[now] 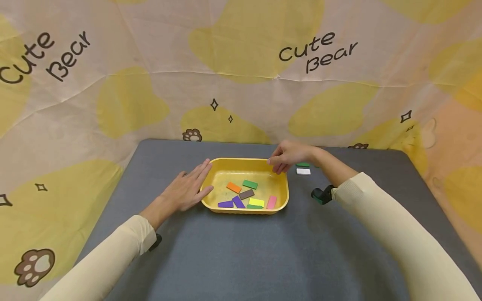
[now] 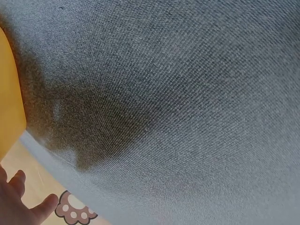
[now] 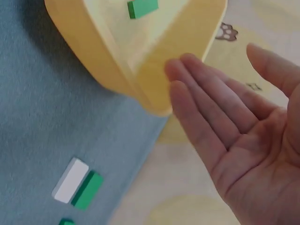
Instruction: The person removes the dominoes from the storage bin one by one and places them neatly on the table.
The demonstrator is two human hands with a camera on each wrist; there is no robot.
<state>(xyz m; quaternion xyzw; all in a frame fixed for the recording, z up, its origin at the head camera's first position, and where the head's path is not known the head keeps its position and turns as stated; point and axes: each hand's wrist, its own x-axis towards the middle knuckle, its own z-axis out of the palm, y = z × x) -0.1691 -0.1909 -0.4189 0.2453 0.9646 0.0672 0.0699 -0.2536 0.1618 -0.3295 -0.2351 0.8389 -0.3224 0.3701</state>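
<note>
The head camera looked forward and down from above the near side of the grey woven-cloth tabletop [image 1: 241,255], far enough back to frame the whole yellow rounded-rectangular plastic tray [image 1: 241,166] and the cream-and-yellow printed fabric backdrop [image 1: 241,50]. The left wrist camera faced the cloth at close range, its picture turned so the backdrop fell low, sharing the tray's outer wall and the left hand [image 1: 188,188] with the head view. Close by the right hand [image 3: 239,136], the tilted right wrist camera shared the tray's right end and a white rectangular block [image 3: 71,180] with the head view.
</note>
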